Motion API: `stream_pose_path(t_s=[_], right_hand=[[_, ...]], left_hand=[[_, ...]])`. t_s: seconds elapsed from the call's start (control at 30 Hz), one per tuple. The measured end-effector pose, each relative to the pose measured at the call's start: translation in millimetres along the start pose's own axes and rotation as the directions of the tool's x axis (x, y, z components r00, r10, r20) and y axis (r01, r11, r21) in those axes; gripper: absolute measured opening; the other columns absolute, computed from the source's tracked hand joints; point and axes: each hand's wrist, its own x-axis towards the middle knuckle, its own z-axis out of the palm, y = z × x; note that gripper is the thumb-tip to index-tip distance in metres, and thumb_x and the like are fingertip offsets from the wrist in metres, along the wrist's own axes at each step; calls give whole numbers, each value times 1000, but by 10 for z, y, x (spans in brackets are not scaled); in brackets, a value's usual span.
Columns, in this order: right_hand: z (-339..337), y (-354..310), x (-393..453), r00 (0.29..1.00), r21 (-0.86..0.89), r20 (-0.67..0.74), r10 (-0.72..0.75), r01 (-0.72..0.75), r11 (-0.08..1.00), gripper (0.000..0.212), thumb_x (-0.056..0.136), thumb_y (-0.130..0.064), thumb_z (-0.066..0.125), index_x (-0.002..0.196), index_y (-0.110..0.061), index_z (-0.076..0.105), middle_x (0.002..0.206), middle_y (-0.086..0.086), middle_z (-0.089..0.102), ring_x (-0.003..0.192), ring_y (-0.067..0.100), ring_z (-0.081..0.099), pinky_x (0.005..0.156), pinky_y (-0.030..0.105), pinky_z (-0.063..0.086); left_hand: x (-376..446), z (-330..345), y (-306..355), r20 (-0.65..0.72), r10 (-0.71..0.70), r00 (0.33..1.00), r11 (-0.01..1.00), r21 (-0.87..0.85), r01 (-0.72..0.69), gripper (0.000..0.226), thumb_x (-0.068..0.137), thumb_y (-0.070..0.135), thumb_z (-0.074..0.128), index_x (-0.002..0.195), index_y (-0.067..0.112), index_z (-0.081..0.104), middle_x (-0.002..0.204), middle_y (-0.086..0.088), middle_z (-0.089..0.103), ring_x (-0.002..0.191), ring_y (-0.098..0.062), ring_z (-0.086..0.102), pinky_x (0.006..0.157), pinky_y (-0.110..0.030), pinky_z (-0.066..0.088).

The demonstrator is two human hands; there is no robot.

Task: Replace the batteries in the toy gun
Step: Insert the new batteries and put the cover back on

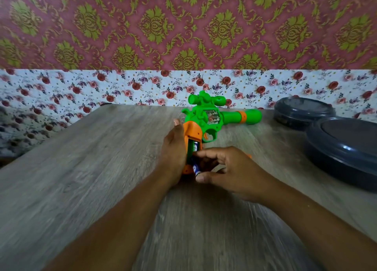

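Observation:
A green and orange toy gun (212,117) lies on the wooden table (81,178), barrel pointing right, scope on top. Its orange handle (192,130) points toward me with the battery compartment open. One blue battery (195,146) sits in the upper part of the compartment. My left hand (173,154) grips the handle from the left side. My right hand (226,168) pinches a second blue battery (196,169) at the lower end of the handle, thumb below it and forefinger above. A small orange piece (248,156) shows behind my right hand.
Two dark round lidded containers stand at the right: one (304,112) at the back by the wall, a larger one (344,150) nearer the table's right edge. A floral-papered wall (102,87) runs close behind the gun.

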Motion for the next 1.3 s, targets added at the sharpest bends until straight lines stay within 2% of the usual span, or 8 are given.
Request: stream_pose_path(t_s=[0.2,0.33,0.47,0.6,0.77,0.9,1.13,1.3], right_hand=[[45,-1,60,977,7,-211,-12,13,1000,16,86,-10,61,99,-10,70,91,-3,68,82,7,60,81,33,50],[83,-25,203,941,-21,-338,-24,18,1000,13,85,-8,62,94,-10,70,78,-6,64,69,6,58,72,38,54],[134,-36,324,885,-112,-460,-66,16,994,10,81,-6,65,83,-16,64,73,0,65,63,5,57,64,25,49],[200,-8,294,898,-381,-374,-231,78,921,23,77,-5,54,94,-7,69,88,11,67,81,24,61,74,28,46],[231,43,222,928,-635,-229,-295,87,767,30,74,-13,43,90,-9,67,89,10,62,79,28,60,63,30,49],[293,23,216,926,-676,-240,-291,56,734,11,64,-10,50,60,-10,60,74,10,59,62,29,59,41,33,47],[244,17,218,905,-780,-200,-375,85,620,18,52,-7,75,60,-14,60,62,3,57,53,24,58,37,24,42],[208,13,231,891,-820,-195,-411,81,566,25,51,-17,77,72,-17,63,67,0,62,54,22,61,38,21,40]], left_hand=[[22,16,-27,12,-39,999,998,-56,40,88,71,85,21,129,28,54,125,-10,61,108,-27,62,96,-48,47],[33,10,-8,-12,-22,1000,997,-72,21,65,94,61,17,130,19,52,117,-4,61,99,-18,60,84,-30,42],[33,18,-26,17,-2,1000,996,-89,4,59,96,56,16,110,20,60,101,-3,66,85,-12,65,67,-22,45],[39,10,-26,11,-2,1000,992,-129,3,52,97,54,19,100,25,61,84,6,64,79,-7,62,62,-21,45],[45,6,-29,3,-14,1000,993,-113,14,48,96,57,18,94,29,58,92,1,64,87,-14,63,77,-30,50],[76,19,-45,-10,-13,1000,998,-58,13,69,93,63,15,114,16,62,107,-9,67,96,-22,64,89,-39,51],[29,16,-41,16,-16,1000,997,-73,17,96,69,85,12,122,20,59,114,-11,66,104,-27,64,96,-51,48],[-3,6,6,20,18,1000,998,-52,-17,76,89,69,11,110,19,65,105,-10,69,97,-25,66,92,-47,51]])
